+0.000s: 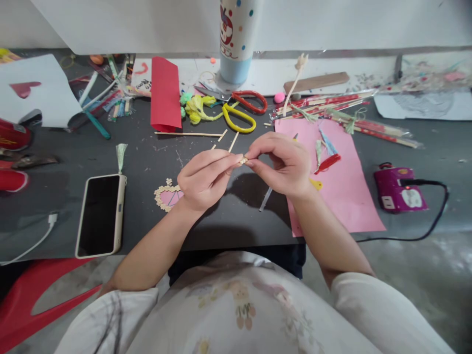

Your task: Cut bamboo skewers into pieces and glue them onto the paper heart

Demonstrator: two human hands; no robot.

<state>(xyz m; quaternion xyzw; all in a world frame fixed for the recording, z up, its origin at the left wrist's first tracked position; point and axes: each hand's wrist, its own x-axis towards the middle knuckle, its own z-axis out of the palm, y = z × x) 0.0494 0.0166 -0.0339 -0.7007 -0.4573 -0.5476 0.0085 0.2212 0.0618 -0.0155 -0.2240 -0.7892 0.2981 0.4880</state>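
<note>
Both hands pinched shut on one small pale piece (242, 160), held up over the dark table (143, 152).

Left hand (204, 178) and right hand (285, 164) meet fingertip to fingertip: thumb and forefinger of each closed on the piece, other fingers curled in. Piece too small to tell what it is. Partly under the left wrist: pink heart (167, 196) with a pale bead border, flat on the table. Below the right hand: thin clear stick (265, 199), at the edge of the pink sheet (342, 206). On the sheet: red tassel (327, 163). Just beyond the hands: loose wooden sticks (190, 133), yellow-handled scissors (239, 119), folded red paper (165, 93). Far left: phone (100, 215), face up. Far right: purple device (398, 190), black cable plugged in.
</note>
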